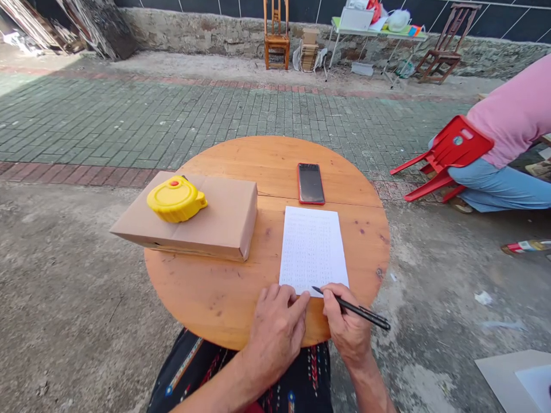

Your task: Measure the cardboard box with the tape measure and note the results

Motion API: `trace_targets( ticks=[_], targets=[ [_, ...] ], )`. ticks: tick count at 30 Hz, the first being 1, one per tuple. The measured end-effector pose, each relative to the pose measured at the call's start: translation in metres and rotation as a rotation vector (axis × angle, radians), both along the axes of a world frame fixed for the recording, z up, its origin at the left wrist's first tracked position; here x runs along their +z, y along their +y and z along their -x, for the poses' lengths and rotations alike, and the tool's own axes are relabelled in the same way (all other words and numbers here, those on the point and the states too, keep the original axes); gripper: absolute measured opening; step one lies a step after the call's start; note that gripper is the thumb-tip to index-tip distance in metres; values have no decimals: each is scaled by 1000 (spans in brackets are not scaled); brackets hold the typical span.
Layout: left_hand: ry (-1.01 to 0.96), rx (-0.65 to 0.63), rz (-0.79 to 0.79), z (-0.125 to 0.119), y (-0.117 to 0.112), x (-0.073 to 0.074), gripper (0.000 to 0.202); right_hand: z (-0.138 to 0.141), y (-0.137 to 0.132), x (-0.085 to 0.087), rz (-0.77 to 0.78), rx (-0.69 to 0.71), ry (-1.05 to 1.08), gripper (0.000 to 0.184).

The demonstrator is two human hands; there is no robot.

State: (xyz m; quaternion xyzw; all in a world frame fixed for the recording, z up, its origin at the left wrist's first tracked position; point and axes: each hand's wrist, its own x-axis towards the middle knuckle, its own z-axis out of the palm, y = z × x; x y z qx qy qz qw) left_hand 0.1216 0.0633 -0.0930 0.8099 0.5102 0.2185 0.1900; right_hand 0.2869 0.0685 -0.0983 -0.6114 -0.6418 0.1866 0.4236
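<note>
A white sheet of paper (313,248) covered in small print lies on a round wooden table (275,166). My right hand (346,328) grips a black pen (357,310) with its tip at the sheet's near edge. My left hand (275,330) rests flat beside it, fingers stretched out onto the sheet's near left corner. A phone in a red case (310,183) lies face up just beyond the paper. On the table's left a flat cardboard box (202,221) carries a yellow tape measure (175,199).
Another person in a pink top and blue trousers (512,143) bends over a red plastic chair (447,152) at the right. Far back stand a wooden chair (276,40), a folding table (379,28) with items and a second chair. Concrete and brick paving surround the table.
</note>
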Motion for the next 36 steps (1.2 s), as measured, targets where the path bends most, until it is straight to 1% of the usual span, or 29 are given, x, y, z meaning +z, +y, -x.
trace_targets(
  ticks=[13,21,28,36],
  targets=[
    [12,2,1,0,0,0,40,2,5,4,-40,36,-34,18],
    [20,3,4,0,-1,0,41,2,4,5,-42,38,-46,18],
    [2,7,-4,0,0,0,39,2,5,8,-52,54,-44,18],
    [5,8,9,0,0,0,37,2,5,5,-47,48,-45,17]
  ],
)
